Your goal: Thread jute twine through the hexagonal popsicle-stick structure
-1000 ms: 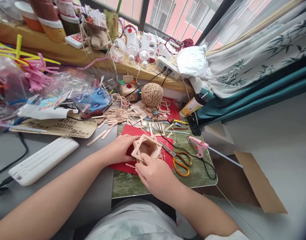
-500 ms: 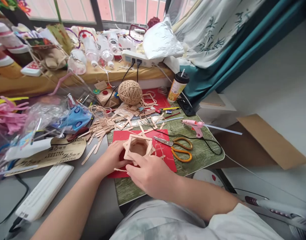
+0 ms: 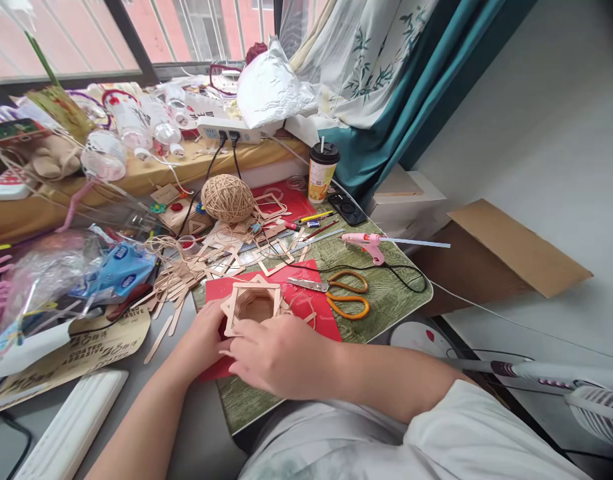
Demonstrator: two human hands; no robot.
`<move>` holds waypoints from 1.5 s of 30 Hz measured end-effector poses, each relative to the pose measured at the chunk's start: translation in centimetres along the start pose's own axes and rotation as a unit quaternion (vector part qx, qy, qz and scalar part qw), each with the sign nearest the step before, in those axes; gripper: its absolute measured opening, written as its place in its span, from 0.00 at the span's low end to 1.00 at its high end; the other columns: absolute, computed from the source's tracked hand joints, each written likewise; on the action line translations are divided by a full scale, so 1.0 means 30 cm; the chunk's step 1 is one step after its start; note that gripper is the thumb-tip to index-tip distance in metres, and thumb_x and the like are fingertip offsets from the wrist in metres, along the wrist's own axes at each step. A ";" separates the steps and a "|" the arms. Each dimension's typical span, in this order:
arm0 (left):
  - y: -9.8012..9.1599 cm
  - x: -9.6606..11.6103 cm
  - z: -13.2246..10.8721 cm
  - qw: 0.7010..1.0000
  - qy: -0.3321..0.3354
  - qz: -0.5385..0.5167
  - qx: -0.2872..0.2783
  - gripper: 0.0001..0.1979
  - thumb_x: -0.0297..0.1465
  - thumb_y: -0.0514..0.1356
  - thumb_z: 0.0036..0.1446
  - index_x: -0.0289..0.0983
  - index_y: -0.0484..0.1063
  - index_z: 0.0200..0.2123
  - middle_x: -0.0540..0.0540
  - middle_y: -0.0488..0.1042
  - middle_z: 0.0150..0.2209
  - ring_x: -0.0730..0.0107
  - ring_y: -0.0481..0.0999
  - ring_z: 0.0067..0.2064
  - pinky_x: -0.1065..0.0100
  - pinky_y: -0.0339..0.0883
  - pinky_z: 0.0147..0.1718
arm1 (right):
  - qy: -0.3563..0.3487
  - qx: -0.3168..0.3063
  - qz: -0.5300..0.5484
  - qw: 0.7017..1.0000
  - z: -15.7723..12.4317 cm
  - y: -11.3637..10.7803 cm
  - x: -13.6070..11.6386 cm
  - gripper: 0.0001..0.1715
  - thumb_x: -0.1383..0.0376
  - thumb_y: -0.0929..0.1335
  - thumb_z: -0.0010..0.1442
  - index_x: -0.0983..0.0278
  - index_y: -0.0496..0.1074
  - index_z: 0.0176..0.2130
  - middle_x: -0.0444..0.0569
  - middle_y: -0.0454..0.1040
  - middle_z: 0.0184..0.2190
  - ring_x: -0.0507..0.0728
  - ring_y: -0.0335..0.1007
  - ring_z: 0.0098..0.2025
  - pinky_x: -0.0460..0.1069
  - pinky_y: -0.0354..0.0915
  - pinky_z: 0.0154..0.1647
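A hollow structure of stacked craft-stick squares (image 3: 251, 288), turned at angles to one another, stands on a red sheet (image 3: 313, 275). My left hand (image 3: 206, 337) grips its left side, with the fingertips partly hidden. Across the near rim lies my right hand (image 3: 273, 347), its fingers bent against the front of the stack. A short pale strand seems to show by the right fingertips; I cannot make out its other end. Scissors with orange handles (image 3: 353, 305) rest just right of the structure, blades pointing at it.
A pink glue gun (image 3: 369, 247) with a glue stick in it lies on the right of the green board (image 3: 396, 287). Behind are a twine ball (image 3: 228, 199), loose craft sticks (image 3: 186, 270), a lidded cup (image 3: 322, 175) and a phone (image 3: 347, 209). Cables cross the board.
The view has swung to the right, so things appear shifted left. Both hands stay at the craft-stick structure; the right fingers have shifted slightly along its near side.
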State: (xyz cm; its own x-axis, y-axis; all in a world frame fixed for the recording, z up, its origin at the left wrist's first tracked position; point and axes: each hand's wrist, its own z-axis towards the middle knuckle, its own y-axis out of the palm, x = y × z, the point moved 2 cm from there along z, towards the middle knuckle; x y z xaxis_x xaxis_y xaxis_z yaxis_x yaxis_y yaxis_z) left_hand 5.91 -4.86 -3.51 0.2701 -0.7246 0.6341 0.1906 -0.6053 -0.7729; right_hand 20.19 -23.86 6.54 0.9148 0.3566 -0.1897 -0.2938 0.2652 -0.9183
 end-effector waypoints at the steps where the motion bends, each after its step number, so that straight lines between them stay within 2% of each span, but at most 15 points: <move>1: 0.000 -0.004 0.000 1.000 -0.013 0.005 0.005 0.18 0.37 0.66 0.60 0.42 0.73 0.52 0.38 0.78 0.57 0.38 0.75 0.61 0.41 0.70 0.61 | 0.043 -0.020 -0.008 0.999 -0.004 0.015 0.018 0.15 0.56 0.64 0.78 0.65 0.71 0.47 0.51 0.75 0.42 0.57 0.75 0.38 0.53 0.63 0.30; 3: 0.001 -0.010 0.002 1.000 -0.020 0.013 0.006 0.19 0.38 0.69 0.59 0.42 0.73 0.52 0.38 0.77 0.58 0.39 0.74 0.62 0.42 0.69 0.62 | 0.104 -0.059 -0.024 0.993 -0.007 0.042 0.040 0.19 0.52 0.66 0.77 0.66 0.70 0.51 0.51 0.76 0.42 0.58 0.76 0.36 0.54 0.62 0.27; 6: -0.001 -0.012 0.005 1.000 -0.010 0.010 0.004 0.17 0.39 0.71 0.59 0.43 0.74 0.49 0.39 0.78 0.56 0.40 0.74 0.62 0.43 0.70 0.61 | 0.128 -0.101 -0.035 0.986 0.002 0.064 0.044 0.15 0.56 0.68 0.75 0.66 0.71 0.49 0.51 0.77 0.40 0.60 0.77 0.36 0.53 0.62 0.28; 12: -0.013 0.009 -0.008 0.999 -0.035 -0.035 0.023 0.24 0.42 0.72 0.59 0.42 0.73 0.56 0.39 0.79 0.57 0.42 0.77 0.60 0.46 0.74 0.58 | 0.180 -0.124 0.018 0.976 0.029 0.048 0.053 0.12 0.57 0.69 0.74 0.64 0.75 0.44 0.52 0.81 0.39 0.60 0.79 0.37 0.52 0.62 0.30; 16: -0.025 0.018 -0.023 0.990 -0.046 -0.125 0.045 0.29 0.42 0.73 0.61 0.42 0.71 0.62 0.39 0.77 0.61 0.46 0.77 0.62 0.46 0.72 0.63 | 0.199 -0.071 0.080 0.974 0.023 0.027 0.081 0.08 0.61 0.71 0.72 0.62 0.76 0.41 0.49 0.82 0.38 0.57 0.79 0.38 0.50 0.64 0.35; 19: -0.032 0.011 -0.030 0.967 -0.026 -0.242 0.075 0.31 0.40 0.72 0.62 0.44 0.69 0.65 0.38 0.73 0.66 0.49 0.75 0.66 0.46 0.70 0.68 | 0.187 -0.003 0.153 0.970 0.013 0.012 0.106 0.06 0.61 0.72 0.71 0.61 0.78 0.42 0.47 0.82 0.37 0.55 0.78 0.38 0.49 0.67 0.39; 22: -0.032 -0.002 -0.039 0.929 -0.009 -0.354 0.108 0.33 0.39 0.72 0.62 0.45 0.66 0.67 0.36 0.70 0.69 0.49 0.75 0.67 0.45 0.73 0.67 | 0.197 0.054 0.248 0.947 -0.002 0.018 0.137 0.07 0.62 0.73 0.68 0.61 0.79 0.46 0.47 0.84 0.40 0.56 0.79 0.39 0.50 0.71 0.44; 24: -0.035 -0.006 -0.048 0.913 0.001 -0.380 0.152 0.37 0.40 0.74 0.61 0.47 0.62 0.69 0.36 0.69 0.68 0.49 0.75 0.67 0.45 0.74 0.66 | 0.230 0.079 0.307 0.920 -0.020 0.044 0.163 0.11 0.60 0.75 0.66 0.61 0.79 0.47 0.48 0.84 0.40 0.57 0.80 0.40 0.50 0.74 0.44; 26: -0.040 -0.004 -0.061 0.909 0.012 -0.362 0.205 0.40 0.40 0.74 0.61 0.48 0.60 0.70 0.37 0.69 0.67 0.50 0.75 0.67 0.45 0.73 0.67 | 0.262 0.093 0.359 0.891 -0.042 0.086 0.187 0.15 0.57 0.76 0.66 0.60 0.79 0.50 0.49 0.84 0.41 0.57 0.81 0.40 0.51 0.76 0.43; 28: -0.047 0.003 -0.072 0.913 0.024 -0.324 0.246 0.38 0.39 0.72 0.62 0.47 0.61 0.70 0.37 0.69 0.67 0.50 0.73 0.67 0.46 0.71 0.68 | 0.282 0.095 0.402 0.866 -0.062 0.131 0.204 0.19 0.55 0.77 0.65 0.61 0.79 0.52 0.50 0.84 0.43 0.58 0.81 0.41 0.52 0.77 0.45; 32: -0.061 0.019 -0.079 0.935 0.047 -0.238 0.258 0.31 0.35 0.69 0.65 0.46 0.65 0.68 0.37 0.68 0.67 0.50 0.71 0.69 0.49 0.71 0.67 | 0.300 0.063 0.449 0.839 -0.088 0.188 0.219 0.22 0.54 0.76 0.66 0.61 0.78 0.55 0.54 0.84 0.49 0.60 0.83 0.47 0.56 0.78 0.54; 35: -0.070 0.020 -0.074 0.947 0.052 -0.201 0.244 0.30 0.35 0.69 0.65 0.46 0.67 0.68 0.37 0.69 0.66 0.50 0.70 0.69 0.50 0.72 0.66 | 0.292 0.059 0.441 0.847 -0.100 0.184 0.231 0.28 0.52 0.77 0.65 0.61 0.78 0.58 0.56 0.83 0.54 0.62 0.81 0.54 0.59 0.77 0.59; 37: -0.075 0.017 -0.071 0.948 0.054 -0.199 0.242 0.30 0.35 0.69 0.64 0.46 0.68 0.67 0.37 0.69 0.66 0.49 0.70 0.69 0.50 0.72 0.66 | 0.287 0.077 0.422 0.857 -0.110 0.168 0.245 0.29 0.49 0.77 0.64 0.61 0.78 0.58 0.56 0.82 0.54 0.63 0.80 0.55 0.59 0.77 0.58; 42: -0.087 0.003 -0.077 0.951 0.066 -0.187 0.236 0.31 0.34 0.70 0.64 0.47 0.67 0.68 0.38 0.68 0.67 0.50 0.70 0.69 0.52 0.73 0.65 | 0.288 0.110 0.378 0.873 -0.139 0.128 0.270 0.18 0.51 0.70 0.74 0.61 0.82 0.45 0.49 0.80 0.37 0.57 0.78 0.40 0.52 0.74 0.45; 45: -0.092 -0.012 -0.081 0.959 0.066 -0.171 0.218 0.33 0.34 0.69 0.64 0.47 0.65 0.70 0.37 0.67 0.68 0.49 0.69 0.70 0.51 0.72 0.66 | 0.284 0.102 0.378 0.875 -0.144 0.099 0.264 0.17 0.53 0.68 0.75 0.60 0.81 0.42 0.46 0.78 0.34 0.56 0.75 0.36 0.51 0.72 0.42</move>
State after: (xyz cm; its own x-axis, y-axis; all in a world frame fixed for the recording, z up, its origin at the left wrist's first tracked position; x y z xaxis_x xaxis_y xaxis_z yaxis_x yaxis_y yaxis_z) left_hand 2.98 -3.74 -1.54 0.0047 -0.5616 0.8274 0.6311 -0.6401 -0.4381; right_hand 27.75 -24.12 0.81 0.4111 0.0117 -0.9115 -0.8647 0.3214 -0.3859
